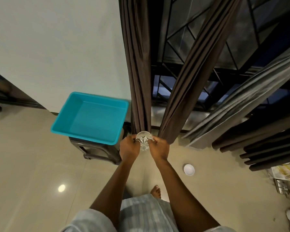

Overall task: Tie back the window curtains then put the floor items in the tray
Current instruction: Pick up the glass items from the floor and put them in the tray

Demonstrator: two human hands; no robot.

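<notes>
Two hands pinch one clear glass [144, 140] from both sides. The blue tray [94, 121] sits just left of the grip, nearer the left hand [129, 149] than the right hand [159, 148].

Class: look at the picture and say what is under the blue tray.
A dark stool holds up the tray. Only its front and legs show; the tray covers its seat.

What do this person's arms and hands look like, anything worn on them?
Both forearms are bare. The left hand has a silvery ring on one finger; the right hand shows none. Short sleeves of pale blue-grey striped cloth cover the upper arms.
</notes>
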